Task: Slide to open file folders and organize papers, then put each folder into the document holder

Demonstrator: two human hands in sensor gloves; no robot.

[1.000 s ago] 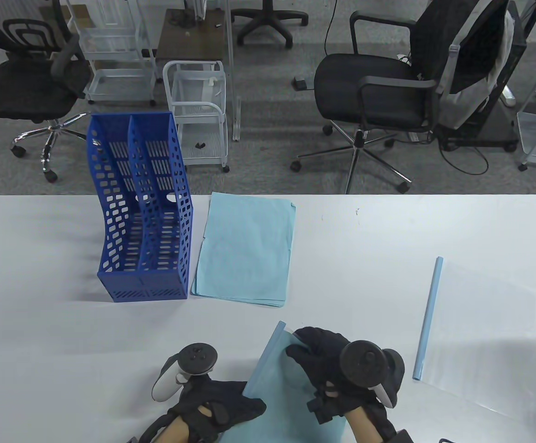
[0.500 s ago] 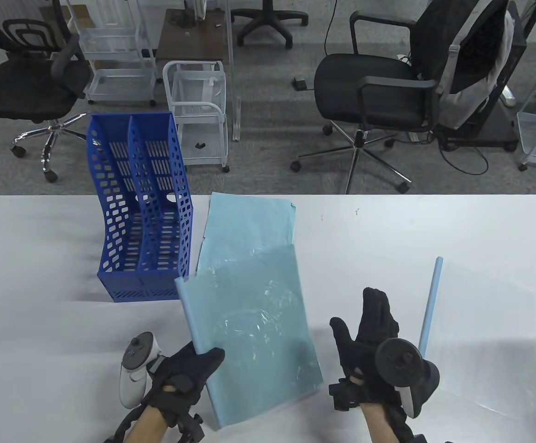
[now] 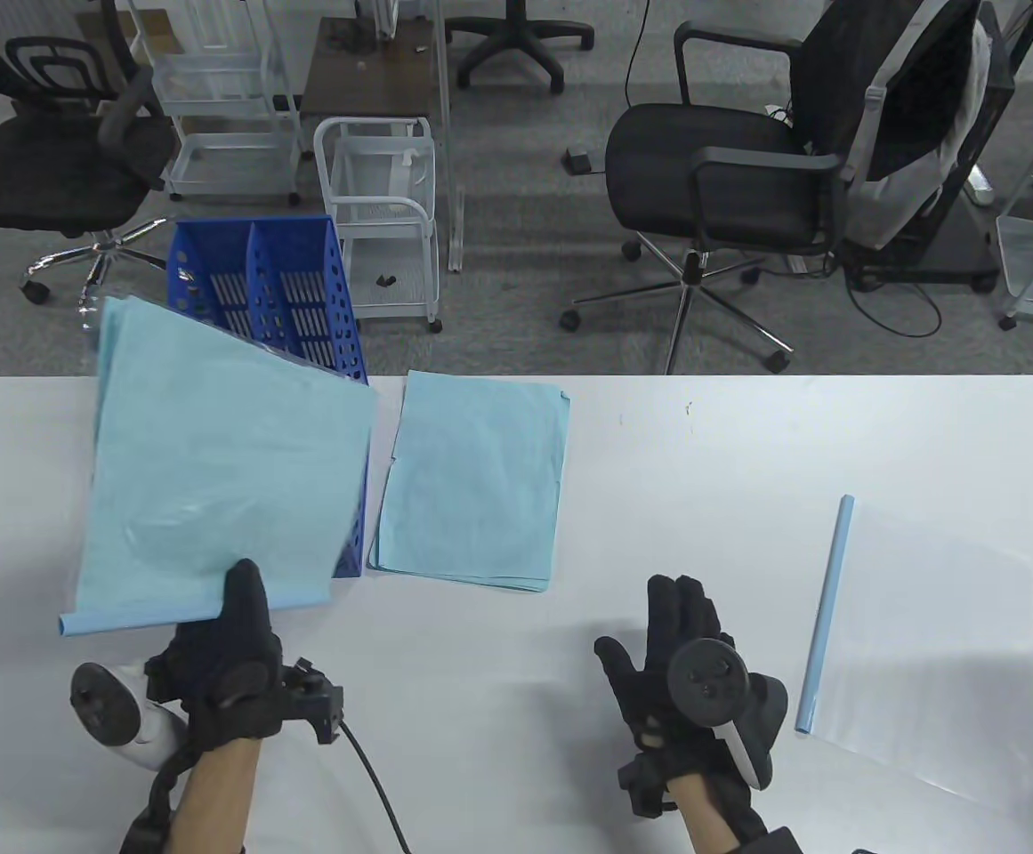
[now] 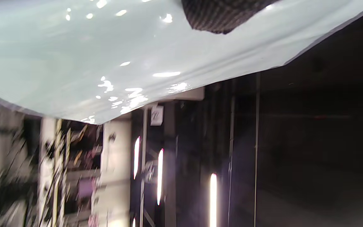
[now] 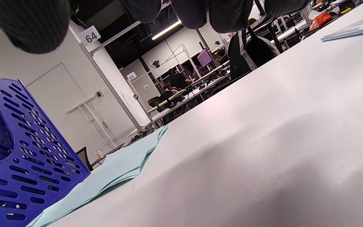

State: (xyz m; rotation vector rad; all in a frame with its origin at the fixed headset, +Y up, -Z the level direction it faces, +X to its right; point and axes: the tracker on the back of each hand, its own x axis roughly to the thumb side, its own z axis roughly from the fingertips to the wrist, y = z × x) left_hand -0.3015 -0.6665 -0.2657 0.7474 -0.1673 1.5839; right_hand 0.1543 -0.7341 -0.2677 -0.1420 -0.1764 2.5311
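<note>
surface: white table; on it: blue document holder; paper stack; clear folder

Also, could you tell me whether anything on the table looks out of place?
The stack of blue papers lies slightly fanned, one sheet's corner jutting left. A clear folder lies apart at the right. Nothing spilled or damaged.

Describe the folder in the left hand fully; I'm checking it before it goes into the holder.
The folder is a light blue sheaf under glossy clear plastic, with a blue slide bar along its near edge. The left hand pinches that edge, holding it lifted and tilted in front of the blue document holder, covering most of it. It is not yet inside.
</note>
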